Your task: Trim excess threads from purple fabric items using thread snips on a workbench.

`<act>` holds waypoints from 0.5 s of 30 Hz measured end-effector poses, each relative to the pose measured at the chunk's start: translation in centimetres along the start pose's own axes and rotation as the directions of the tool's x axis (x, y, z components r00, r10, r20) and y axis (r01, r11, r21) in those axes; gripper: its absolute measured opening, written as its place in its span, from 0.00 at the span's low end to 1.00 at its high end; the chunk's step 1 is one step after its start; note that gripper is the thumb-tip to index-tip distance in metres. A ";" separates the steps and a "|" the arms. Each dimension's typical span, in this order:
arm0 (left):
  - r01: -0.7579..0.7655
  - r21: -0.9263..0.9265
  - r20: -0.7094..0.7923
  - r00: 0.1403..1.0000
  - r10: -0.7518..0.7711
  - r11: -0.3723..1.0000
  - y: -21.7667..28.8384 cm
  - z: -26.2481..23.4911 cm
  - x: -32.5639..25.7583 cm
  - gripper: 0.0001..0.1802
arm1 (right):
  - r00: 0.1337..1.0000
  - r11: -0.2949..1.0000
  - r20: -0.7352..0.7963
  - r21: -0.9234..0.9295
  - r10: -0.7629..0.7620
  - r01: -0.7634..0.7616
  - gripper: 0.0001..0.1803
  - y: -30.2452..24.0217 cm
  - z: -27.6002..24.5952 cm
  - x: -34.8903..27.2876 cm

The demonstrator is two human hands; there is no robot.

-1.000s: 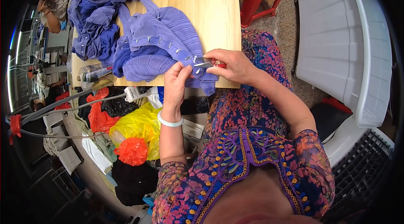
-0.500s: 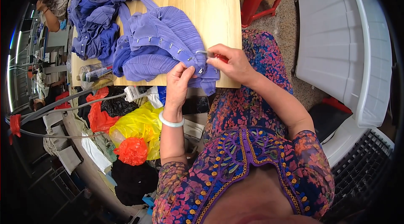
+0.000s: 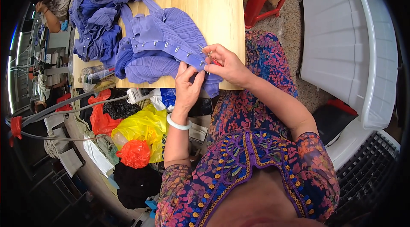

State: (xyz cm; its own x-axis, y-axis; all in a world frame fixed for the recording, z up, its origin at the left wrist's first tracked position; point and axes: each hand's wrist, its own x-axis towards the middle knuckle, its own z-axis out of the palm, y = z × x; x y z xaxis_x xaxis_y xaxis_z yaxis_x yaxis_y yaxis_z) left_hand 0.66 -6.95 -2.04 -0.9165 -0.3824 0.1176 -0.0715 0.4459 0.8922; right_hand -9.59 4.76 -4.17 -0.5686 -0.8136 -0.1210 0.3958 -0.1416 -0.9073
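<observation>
Purple pleated knit garment with a band of small metal hooks (image 3: 164,45) lies spread near the front edge of the pale wooden surface (image 3: 213,1), its hem end spilling over that edge. Left hand (image 3: 188,82) pinches the hooked band between thumb and fingers, closed on the cloth. Right hand (image 3: 226,62) is closed on a small red-handled metal tool (image 3: 210,56), its tip at the band just beside the left fingers. Judged: the fabric is light, soft and limp, so it sags unless pinned flat; the stitched band is the firmest place to hold. The hooks could snag.

Outward: a heap of similar purple garments (image 3: 102,1) at the far left corner, and a clear plastic bottle (image 3: 95,74) at the front left edge.
</observation>
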 end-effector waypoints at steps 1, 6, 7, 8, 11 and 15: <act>0.076 -0.070 0.015 0.997 -0.075 0.995 -0.1 0.0 -0.2 0.07 | 1.000 1.000 -0.008 0.006 -0.010 0.010 0.21 0.2 -0.1 0.0; 0.318 -0.609 0.040 0.927 -0.372 0.727 -0.8 0.7 -0.6 0.03 | 1.000 1.000 -0.017 -0.007 -0.020 0.020 0.20 0.5 0.4 0.1; 0.386 -0.763 0.089 0.857 -0.507 0.518 -0.1 0.7 -0.5 0.04 | 1.000 1.000 -0.020 -0.019 -0.020 0.020 0.20 0.5 0.5 0.1; 0.386 -0.806 0.110 0.843 -0.527 0.449 -0.1 0.5 -0.4 0.06 | 1.000 0.999 -0.022 -0.032 -0.021 0.020 0.19 0.5 0.6 0.0; 0.412 -0.793 0.124 0.830 -0.544 0.448 -0.5 0.5 -0.5 0.06 | 0.999 0.997 -0.020 -0.069 -0.037 0.036 0.19 0.6 0.7 -0.4; 0.282 -0.808 0.101 0.931 -0.349 0.517 -1.3 -0.6 -0.5 0.08 | 0.996 0.943 0.035 -0.322 -0.077 0.085 0.19 -1.2 0.0 -1.1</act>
State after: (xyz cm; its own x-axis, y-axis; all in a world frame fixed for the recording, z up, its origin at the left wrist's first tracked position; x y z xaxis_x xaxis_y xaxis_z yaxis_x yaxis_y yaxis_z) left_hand 1.40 -7.81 -3.04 -0.8684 -0.4303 -0.2463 0.0230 -0.5312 0.8469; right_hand -9.41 5.81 -2.92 -0.5718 -0.8196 -0.0363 0.0926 -0.0206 -0.9955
